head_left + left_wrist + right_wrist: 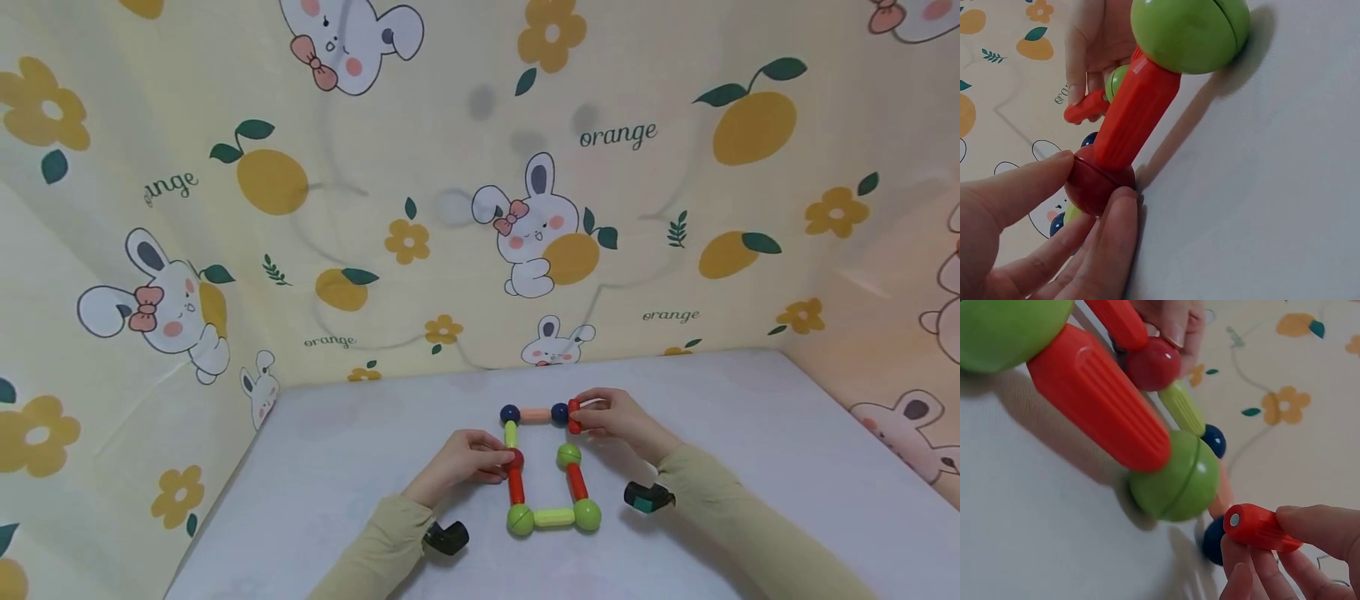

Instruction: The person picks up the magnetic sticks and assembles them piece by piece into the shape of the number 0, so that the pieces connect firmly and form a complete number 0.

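Observation:
Balls and rods form an almost closed frame on the table. My left hand [471,458] pinches the red ball [1099,181] on the frame's left side between thumb and fingers. In my right hand [611,417] a loose red rod [1260,527] is held by thumb and fingertips, a pale magnet disc showing at its end. That rod is close beside the right dark blue ball [560,413]; whether they touch I cannot tell. Below it, a green ball [569,455] tops another red rod [577,482], with a gap between this ball and the blue one.
Two larger green balls [587,514] joined by a yellow-green rod [554,517] make the near side. A peach rod [536,415] links the blue balls at the far side. Patterned cloth [450,250] rises behind the white table [337,467]. Both wrists carry dark cameras [447,538].

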Demonstrator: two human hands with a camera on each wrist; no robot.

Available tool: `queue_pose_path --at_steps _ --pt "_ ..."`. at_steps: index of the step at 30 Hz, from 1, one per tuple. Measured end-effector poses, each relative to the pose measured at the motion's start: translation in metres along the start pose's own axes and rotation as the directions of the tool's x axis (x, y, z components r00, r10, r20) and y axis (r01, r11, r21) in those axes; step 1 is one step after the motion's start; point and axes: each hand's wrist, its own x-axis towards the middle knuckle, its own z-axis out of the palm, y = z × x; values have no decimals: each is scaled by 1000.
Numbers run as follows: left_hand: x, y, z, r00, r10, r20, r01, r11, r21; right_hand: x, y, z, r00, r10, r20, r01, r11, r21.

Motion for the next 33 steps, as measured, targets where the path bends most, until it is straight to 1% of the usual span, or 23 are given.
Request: queue_pose_path --at_steps 4,8,11,15,17,18,21,23,25,28,33 --pt "1 0 0 1000 2 -11 -2 1000 -2 2 -1 9 1000 1 -15 -1 1000 -19" --pt "2 0 1 1000 1 -7 -1 1000 -2 2 1 13 1000 -6 -14 6 999 -49" --pt "2 2 0 1000 7 13 -7 1000 -3 3 3 16 1000 3 -27 -4 998 -57" --pt "0 5 -4 998 25 59 -24 1000 -13 4 3 18 999 23 -30 -25 997 -69" --pt "1 6 -6 997 27 68 -25 1000 -17 3 2 19 999 25 -25 -27 997 -76" --pt "2 7 -6 998 29 62 -29 1000 -9 2 1 19 999 26 -23 -27 997 -77" --pt "9 10 -10 1000 28 14 -28 1000 9 0 -2 19 1000 13 -20 -15 996 -86" --pt "16 12 -12 999 41 -22 -40 999 26 0 -3 19 1000 11 -21 -13 996 -89" --pt "24 14 -15 998 51 -46 -49 998 33 -1 -3 20 1000 13 -24 -15 996 -91" --pt "35 17 -17 996 74 -47 -73 997 29 0 -3 20 999 23 -30 -26 996 -87" --pt "52 19 -15 995 87 -41 -87 996 17 1 -2 20 999 24 -29 -26 996 -80"
